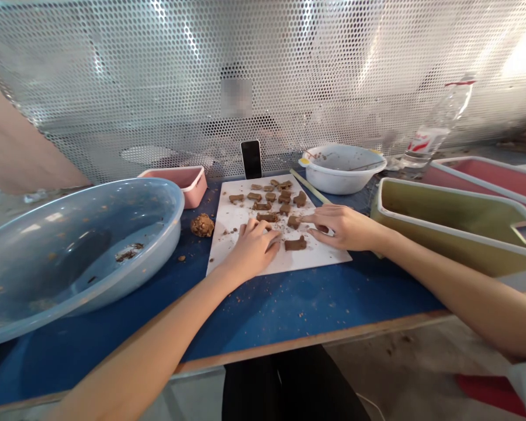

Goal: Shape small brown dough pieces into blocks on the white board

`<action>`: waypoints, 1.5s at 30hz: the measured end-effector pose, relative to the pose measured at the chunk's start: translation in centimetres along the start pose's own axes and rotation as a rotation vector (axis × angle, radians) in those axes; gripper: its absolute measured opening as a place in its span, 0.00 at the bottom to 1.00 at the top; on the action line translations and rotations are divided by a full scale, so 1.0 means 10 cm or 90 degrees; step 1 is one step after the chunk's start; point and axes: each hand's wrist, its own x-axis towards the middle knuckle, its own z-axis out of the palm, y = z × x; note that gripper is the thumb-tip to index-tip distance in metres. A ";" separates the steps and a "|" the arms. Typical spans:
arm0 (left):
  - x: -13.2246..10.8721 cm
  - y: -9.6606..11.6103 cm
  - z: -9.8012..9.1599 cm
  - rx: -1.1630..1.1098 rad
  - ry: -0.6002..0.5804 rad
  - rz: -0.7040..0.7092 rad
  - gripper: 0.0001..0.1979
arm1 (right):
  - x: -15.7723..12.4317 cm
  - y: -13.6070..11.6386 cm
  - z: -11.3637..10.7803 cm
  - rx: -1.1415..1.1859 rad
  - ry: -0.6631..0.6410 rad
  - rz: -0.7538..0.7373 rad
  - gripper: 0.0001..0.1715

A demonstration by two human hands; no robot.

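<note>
A white board (234, 257) lies on the blue tabletop and carries several small brown clay-like shapes in rough rows. My left hand (254, 248) rests on its lower left part, fingers bent and apart, just below a brown piece (267, 217). From the right, my right hand (342, 225) reaches in with its index finger stretched out. That fingertip touches or nearly touches a small brown block (294, 222); thumb and finger are apart. A longer brown piece with raised ends (295, 244) lies between the hands. Crumbs are scattered about the board.
A large blue basin (170, 234) stands left, with a rough brown lump (202, 225) beside it. Behind are a pink box (195, 190), a phone (251, 159) and a white basin (342, 180). Right are a green bin (442, 234), a pink bin (508, 175) and a bottle (438, 126).
</note>
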 end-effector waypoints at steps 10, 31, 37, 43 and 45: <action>0.03 -0.05 -0.03 -0.033 0.011 -0.071 0.17 | 0.00 -0.03 0.03 -0.007 0.007 0.029 0.21; 0.11 0.04 -0.07 -0.530 0.105 -0.152 0.19 | 0.05 -0.15 0.09 0.053 0.046 -0.007 0.19; 0.11 0.15 -0.09 -0.844 0.076 -0.179 0.28 | 0.13 -0.39 0.20 0.079 0.136 -0.005 0.17; 0.10 0.25 -0.12 -0.943 0.040 -0.215 0.28 | 0.13 -0.46 0.25 0.090 0.175 -0.004 0.05; 0.09 0.26 -0.13 -0.948 0.047 -0.227 0.27 | 0.13 -0.47 0.25 0.090 0.178 -0.009 0.04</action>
